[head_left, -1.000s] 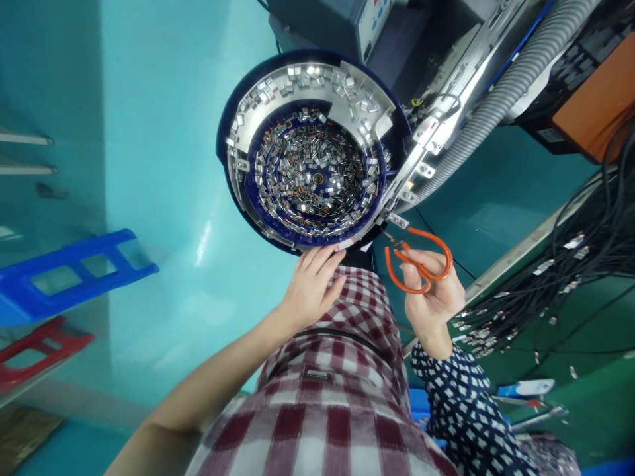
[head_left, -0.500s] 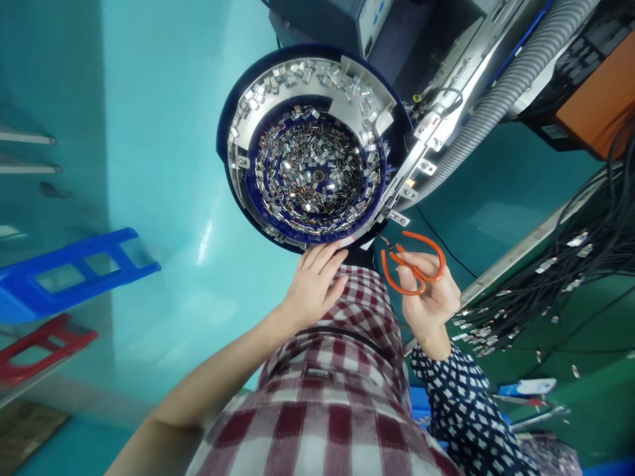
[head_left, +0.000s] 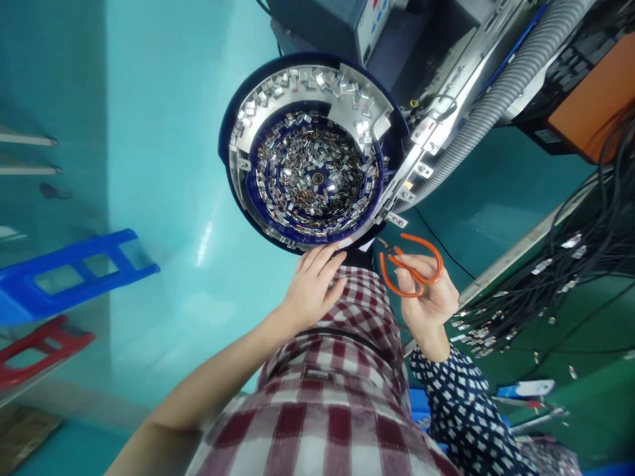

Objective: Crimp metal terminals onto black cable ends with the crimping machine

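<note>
in the upper centre of the frame sits a round bowl (head_left: 342,114), deep blue outside, with a broad silver ledge curving along its upper half and a darker blue well inside. small metal pieces (head_left: 310,158) crowd the well, heaped and tilted every way; most are shiny silver and flat, and a few catch a coppery tint. more of them are strewn along the silver ledge, and a round fitting shows near the middle of the well.

the left hand (head_left: 310,291), at the centre of the frame, lies palm down with its fingertips at the bowl's lower rim, seemingly touching it; the fingers are stretched out and close together, the thumb held apart, and they grip nothing that can be seen.

right of centre, the right hand (head_left: 430,301) has its fingers curled around orange-handled scissors (head_left: 439,260), pinching the handles between thumb and fingers. the handles are two wide, smooth orange loops; the blades are short, narrow and dark grey, pointing to the upper left, near the bowl's lower right rim but apart from it. whether the blades meet is too small to tell.

a silver track (head_left: 421,142) runs from the bowl toward the upper right, with a grey ribbed hose (head_left: 476,125) beside it. dark cables (head_left: 570,258) with metal ends hang at the right edge.
</note>
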Demonstrator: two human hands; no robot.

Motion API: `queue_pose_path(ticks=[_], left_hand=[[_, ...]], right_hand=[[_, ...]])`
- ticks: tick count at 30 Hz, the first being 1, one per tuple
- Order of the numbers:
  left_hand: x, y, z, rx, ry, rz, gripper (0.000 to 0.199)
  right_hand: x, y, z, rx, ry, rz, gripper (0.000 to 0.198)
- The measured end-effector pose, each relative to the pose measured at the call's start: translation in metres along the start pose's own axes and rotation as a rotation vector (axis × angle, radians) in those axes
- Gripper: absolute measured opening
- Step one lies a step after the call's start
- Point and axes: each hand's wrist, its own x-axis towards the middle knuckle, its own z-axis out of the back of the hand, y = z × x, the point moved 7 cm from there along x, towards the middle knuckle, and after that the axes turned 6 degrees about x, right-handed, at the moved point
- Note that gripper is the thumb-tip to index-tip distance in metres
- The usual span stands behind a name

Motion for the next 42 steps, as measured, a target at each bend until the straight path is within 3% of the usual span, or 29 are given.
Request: queue_pose_path(ticks=[21,29,42], left_hand=[[0.001,-0.003,0.000,0.017,-0.003,-0.020,0.041],[0.000,-0.003,-0.004,0.017,-0.004,-0.015,0.042],[0.004,-0.005,0.000,0.004,-0.032,-0.032,0.041]], right_hand=[[0.002,0.003,0.005,0.021,-0.041,0.019,0.025],[0.024,-0.002,0.016,-0.036,-0.098,0.019,0.018],[0.049,-0.010,0.012,-0.031,-0.096,0.063,0.019]])
